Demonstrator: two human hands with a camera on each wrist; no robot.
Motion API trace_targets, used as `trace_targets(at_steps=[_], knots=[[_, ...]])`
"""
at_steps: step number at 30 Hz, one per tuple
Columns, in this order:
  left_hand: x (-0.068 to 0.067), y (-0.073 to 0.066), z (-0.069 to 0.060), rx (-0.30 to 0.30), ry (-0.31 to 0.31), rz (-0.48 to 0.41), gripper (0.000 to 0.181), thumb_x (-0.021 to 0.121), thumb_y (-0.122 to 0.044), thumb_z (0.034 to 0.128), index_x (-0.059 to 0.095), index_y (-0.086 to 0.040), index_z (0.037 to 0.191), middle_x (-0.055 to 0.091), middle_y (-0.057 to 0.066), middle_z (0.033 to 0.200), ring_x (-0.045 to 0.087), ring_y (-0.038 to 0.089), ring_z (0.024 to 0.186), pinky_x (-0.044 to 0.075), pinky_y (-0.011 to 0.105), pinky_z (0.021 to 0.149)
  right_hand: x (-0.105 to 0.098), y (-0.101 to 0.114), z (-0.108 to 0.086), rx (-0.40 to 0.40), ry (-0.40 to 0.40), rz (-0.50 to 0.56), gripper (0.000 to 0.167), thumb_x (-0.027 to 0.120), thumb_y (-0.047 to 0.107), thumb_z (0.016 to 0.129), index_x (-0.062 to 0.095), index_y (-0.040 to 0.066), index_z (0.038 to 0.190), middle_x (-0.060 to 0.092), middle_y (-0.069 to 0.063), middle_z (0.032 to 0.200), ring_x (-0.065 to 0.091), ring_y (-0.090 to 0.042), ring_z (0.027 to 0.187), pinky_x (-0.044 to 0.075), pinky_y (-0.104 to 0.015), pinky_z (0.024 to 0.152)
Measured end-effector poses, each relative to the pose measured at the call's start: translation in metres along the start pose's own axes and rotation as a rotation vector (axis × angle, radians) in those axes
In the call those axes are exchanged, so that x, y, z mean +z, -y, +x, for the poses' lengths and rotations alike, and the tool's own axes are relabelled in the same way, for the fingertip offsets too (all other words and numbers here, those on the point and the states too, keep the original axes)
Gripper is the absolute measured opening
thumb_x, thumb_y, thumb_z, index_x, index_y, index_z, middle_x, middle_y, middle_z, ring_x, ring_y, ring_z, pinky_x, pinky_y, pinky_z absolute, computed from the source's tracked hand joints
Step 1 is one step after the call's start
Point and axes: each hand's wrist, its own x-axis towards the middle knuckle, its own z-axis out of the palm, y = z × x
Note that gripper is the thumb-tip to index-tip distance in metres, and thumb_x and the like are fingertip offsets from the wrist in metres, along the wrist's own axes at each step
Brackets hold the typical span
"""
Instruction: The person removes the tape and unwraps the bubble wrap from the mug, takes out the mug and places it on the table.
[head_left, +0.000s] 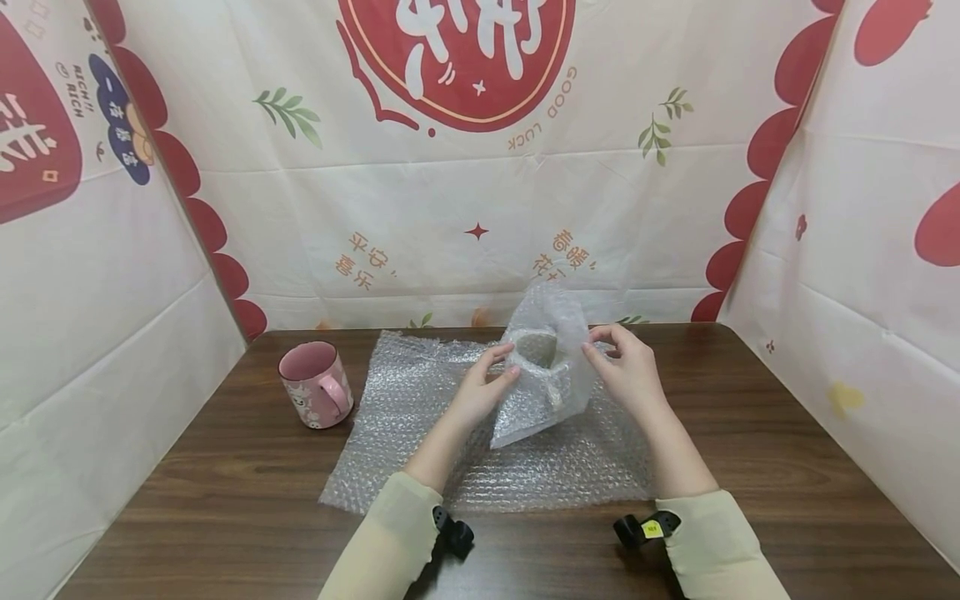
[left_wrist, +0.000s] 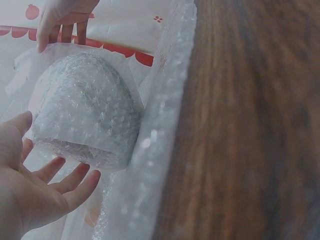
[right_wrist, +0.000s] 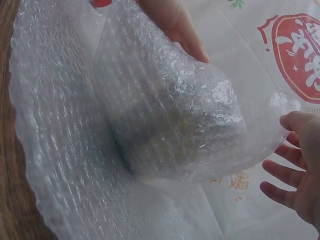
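Note:
A cup (head_left: 536,350) lies inside a layer of bubble wrap (head_left: 517,417) over the middle of the table, its round rim and handle showing dimly through. My left hand (head_left: 480,387) holds the left side of this wrapped bundle between thumb and fingers. On the other side, my right hand (head_left: 628,367) pinches the wrap's edge; in the right wrist view its other fingers (right_wrist: 282,175) are spread below. A flat bubble wrap sheet (head_left: 405,417) lies under the bundle. The cup's own surface is blurred by the wrap.
A pink mug (head_left: 315,385) with white printed figures stands on the left of the brown wooden table (head_left: 225,492), handle to the right. Printed cloth walls (head_left: 420,200) rise behind and on both sides.

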Motion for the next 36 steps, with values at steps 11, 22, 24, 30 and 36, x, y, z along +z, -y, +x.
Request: trace_targets(at_steps=[11, 22, 24, 30, 36], knots=[[-0.003, -0.029, -0.013, -0.016, 0.030, 0.005, 0.048, 0.057, -0.017, 0.0972, 0.043, -0.006, 0.142, 0.039, 0.021, 0.142, 0.053, 0.038, 0.116, 0.051, 0.042, 0.086, -0.005, -0.008, 0.000, 0.057, -0.088, -0.041, 0.015, 0.065, 0.013, 0.091, 0.061, 0.000, 0.097, 0.065, -0.017, 0.103, 0.064, -0.032, 0.093, 0.052, -0.038, 0.076], [-0.002, -0.029, -0.014, -0.014, 0.029, -0.004, 0.048, 0.057, -0.019, 0.0970, 0.043, -0.007, 0.142, 0.039, 0.022, 0.143, 0.052, 0.039, 0.117, 0.052, 0.042, 0.085, -0.009, -0.016, -0.002, 0.163, -0.131, -0.068, 0.019, 0.063, 0.017, 0.092, 0.059, -0.001, 0.097, 0.066, -0.019, 0.097, 0.064, -0.031, 0.091, 0.046, -0.021, 0.069], [-0.001, -0.020, -0.009, -0.009, 0.017, -0.004, 0.048, 0.058, -0.022, 0.0967, 0.045, -0.010, 0.141, 0.039, 0.020, 0.142, 0.053, 0.038, 0.116, 0.052, 0.041, 0.084, -0.010, -0.018, -0.001, 0.187, -0.129, -0.071, 0.021, 0.063, 0.019, 0.093, 0.059, -0.001, 0.097, 0.066, -0.019, 0.098, 0.064, -0.031, 0.091, 0.046, -0.021, 0.068], [0.000, -0.002, -0.001, 0.008, 0.004, -0.001, 0.048, 0.059, -0.025, 0.0963, 0.045, -0.015, 0.141, 0.039, 0.017, 0.143, 0.054, 0.036, 0.115, 0.052, 0.041, 0.085, -0.010, -0.022, -0.002, 0.230, -0.149, -0.080, 0.023, 0.064, 0.021, 0.092, 0.060, -0.001, 0.097, 0.067, -0.019, 0.097, 0.063, -0.028, 0.087, 0.044, -0.022, 0.067], [0.000, -0.002, -0.002, 0.010, 0.008, -0.005, 0.048, 0.059, -0.026, 0.0961, 0.046, -0.015, 0.141, 0.040, 0.016, 0.142, 0.055, 0.034, 0.114, 0.052, 0.040, 0.084, -0.012, -0.025, -0.003, 0.285, -0.167, -0.099, 0.024, 0.064, 0.023, 0.092, 0.061, -0.001, 0.095, 0.066, -0.019, 0.094, 0.057, -0.026, 0.080, 0.045, -0.033, 0.069]])
